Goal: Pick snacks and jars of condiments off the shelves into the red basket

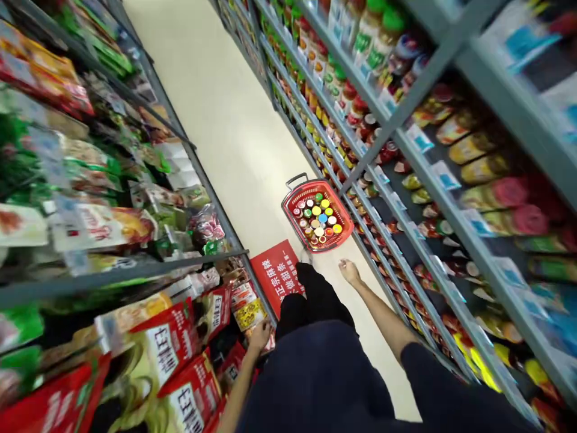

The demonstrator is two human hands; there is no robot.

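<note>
Loosely curled, empty right hand [349, 272] near red basket [341, 207], left hand [260, 335] lowered by packets [249, 314], grip unclear.

Basket [345, 236], 1 pc, red, perforated sides, dk rim; upright on pale floor [216, 108], just beside R-hand shelving [410, 108]; handle [296, 179] folded out at far end. Contents: jars [323, 218], asst'd, approx. upright, closely grouped; lids yel., wht, grn, blue, red. Packet [249, 315], yel./red, on L-hand shelving [220, 255]; print illeg.
</note>
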